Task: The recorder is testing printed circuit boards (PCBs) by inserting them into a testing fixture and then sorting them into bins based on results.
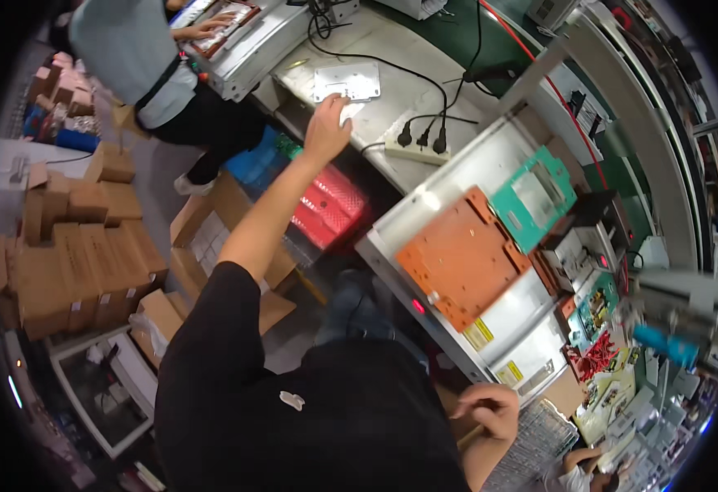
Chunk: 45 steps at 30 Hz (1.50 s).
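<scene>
My left hand [329, 131] reaches forward to a silvery metal plate [347, 82] with holes, on the pale worktop [302, 75]. Its fingers are bent at the plate's near edge and appear to grip it; a small white piece shows beside them. At the lower right, my right hand [492, 408] hangs by the machine's near corner with loosely curled fingers, thumb apart, nothing seen in it. On the machine's metal bed [408, 215] lies an orange fixture plate [461, 258], with a green frame [533, 199] beyond it.
A power strip [418, 151] with black plugs and cables sits right of the plate. Red bins [332, 207] stand below the worktop. An open carton [211, 238] and stacked boxes [72, 275] fill the left. A co-worker [134, 61] stands at the upper left.
</scene>
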### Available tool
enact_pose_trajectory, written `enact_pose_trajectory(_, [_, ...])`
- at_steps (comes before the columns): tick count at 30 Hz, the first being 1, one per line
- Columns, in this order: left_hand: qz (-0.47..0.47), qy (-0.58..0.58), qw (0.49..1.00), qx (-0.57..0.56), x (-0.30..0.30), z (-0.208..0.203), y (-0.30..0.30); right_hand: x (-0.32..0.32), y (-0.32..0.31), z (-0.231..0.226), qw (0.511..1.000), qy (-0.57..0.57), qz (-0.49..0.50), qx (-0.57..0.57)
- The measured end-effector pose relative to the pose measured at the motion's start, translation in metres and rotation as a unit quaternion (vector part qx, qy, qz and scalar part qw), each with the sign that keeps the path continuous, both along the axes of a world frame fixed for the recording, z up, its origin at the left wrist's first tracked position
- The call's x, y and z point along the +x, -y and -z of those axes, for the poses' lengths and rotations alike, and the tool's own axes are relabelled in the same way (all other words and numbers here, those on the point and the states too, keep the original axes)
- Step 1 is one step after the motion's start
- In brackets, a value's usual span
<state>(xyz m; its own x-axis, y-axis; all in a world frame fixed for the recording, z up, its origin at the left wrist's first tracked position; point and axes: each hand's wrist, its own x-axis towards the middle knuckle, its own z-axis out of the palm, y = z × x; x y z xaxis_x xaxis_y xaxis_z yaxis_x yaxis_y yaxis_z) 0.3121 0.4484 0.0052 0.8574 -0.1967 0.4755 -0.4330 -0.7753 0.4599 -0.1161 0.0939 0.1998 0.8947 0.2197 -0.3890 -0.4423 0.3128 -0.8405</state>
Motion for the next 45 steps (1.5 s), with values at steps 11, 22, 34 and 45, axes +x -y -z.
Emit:
enact_pose_trajectory(11, [0.134, -0.074, 0.948, 0.279, 0.047, 0.066, -0.083, 0.070, -0.136, -0.012, 0.984, -0.165, 0.061, -0.018])
enact_pose_trajectory(22, [0.137, -0.072, 0.985, 0.081, 0.078, 0.017, -0.128, 0.055, -0.165, -0.021, 0.982, -0.083, 0.167, -0.026])
enact_pose_trajectory(34, [0.547, -0.033, 0.826, 0.131, -0.118, -0.114, 0.041, -0.197, 0.075, 0.033, 0.556, -0.092, 0.658, -0.500])
enact_pose_trajectory(45, [0.546, -0.223, 0.767, 0.254, -0.079, -0.111, 0.056, -0.386, 0.304, 0.178, 0.438, -0.206, 0.254, -0.837])
